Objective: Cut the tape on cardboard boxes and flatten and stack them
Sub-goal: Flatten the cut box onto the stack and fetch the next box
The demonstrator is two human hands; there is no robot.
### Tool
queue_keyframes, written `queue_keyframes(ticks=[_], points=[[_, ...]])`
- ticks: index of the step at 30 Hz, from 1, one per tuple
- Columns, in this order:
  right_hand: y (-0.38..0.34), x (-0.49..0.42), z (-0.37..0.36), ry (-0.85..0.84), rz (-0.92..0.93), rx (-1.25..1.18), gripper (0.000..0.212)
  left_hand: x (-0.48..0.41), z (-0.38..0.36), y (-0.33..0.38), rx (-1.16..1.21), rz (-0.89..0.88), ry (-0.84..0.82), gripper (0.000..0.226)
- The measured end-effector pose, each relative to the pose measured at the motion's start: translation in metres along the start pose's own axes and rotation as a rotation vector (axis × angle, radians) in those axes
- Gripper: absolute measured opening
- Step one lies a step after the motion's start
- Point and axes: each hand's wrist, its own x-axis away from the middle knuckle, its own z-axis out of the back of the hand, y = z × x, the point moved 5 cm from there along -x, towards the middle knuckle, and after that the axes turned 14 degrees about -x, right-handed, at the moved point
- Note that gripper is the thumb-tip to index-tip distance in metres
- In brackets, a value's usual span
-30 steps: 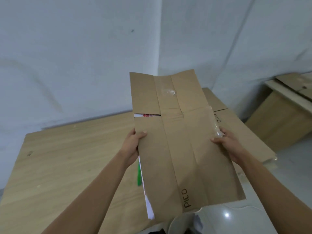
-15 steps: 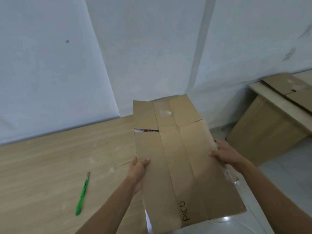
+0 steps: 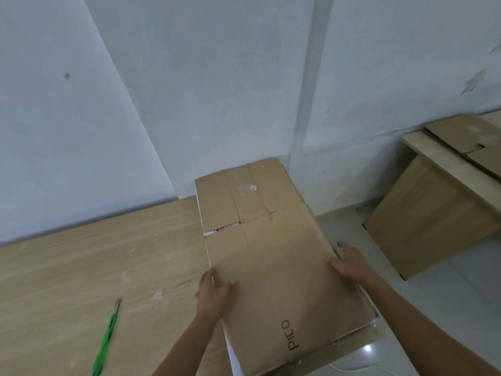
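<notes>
A flattened brown cardboard box marked "PICO" lies tilted over the right end of the wooden table, on top of other flat cardboard whose edge shows below it. My left hand holds its left edge, thumb on top. At the right edge, my right hand grips the box. Clear tape strips remain on the box's far flaps. A green box cutter lies on the table to the left of my left arm, held by no hand.
A second wooden desk stands at the right with flat cardboard on top. Grey walls meet in a corner behind the table. Glossy floor shows between the two desks.
The view has swung right and down. The flattened box has come down from in front of me to lie over the table's right end. The green cutter has come into view.
</notes>
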Motion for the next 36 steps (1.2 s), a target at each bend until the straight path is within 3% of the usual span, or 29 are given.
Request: queue_keyframes(ticks=[3, 8, 13, 21, 24, 27, 29, 32, 36], points=[[0.01, -0.004, -0.01, -0.055, 0.006, -0.011, 0.064, -0.004, -0.007, -0.015, 0.048, 0.101, 0.032, 0.094], [0.014, -0.009, -0.014, -0.08, 0.006, -0.128, 0.057, -0.007, -0.03, -0.015, 0.21, 0.051, -0.1, 0.081], [0.02, -0.022, -0.015, -0.066, -0.021, -0.113, 0.057, 0.0, -0.04, -0.001, 0.194, 0.043, -0.149, 0.06], [0.015, -0.033, -0.023, 0.027, -0.081, 0.049, 0.056, -0.007, -0.021, -0.011, 0.099, -0.007, -0.26, 0.072], [-0.006, -0.018, -0.027, 0.136, -0.05, 0.196, 0.072, -0.011, 0.003, -0.025, 0.087, 0.047, -0.176, 0.089], [-0.053, 0.007, -0.05, 0.189, 0.227, 0.209, 0.075, -0.012, 0.038, -0.044, 0.158, 0.07, -0.07, 0.079], [-0.085, 0.027, -0.081, 0.136, 0.401, 0.047, 0.063, -0.007, 0.067, -0.063, 0.21, 0.081, -0.02, 0.071], [-0.121, 0.065, -0.143, 0.0, 0.421, -0.239, 0.05, 0.011, 0.118, -0.102, 0.212, 0.073, 0.055, 0.056], [-0.16, 0.117, -0.246, -0.19, 0.426, -0.276, 0.041, 0.044, 0.197, -0.173, 0.154, 0.028, 0.134, 0.036]])
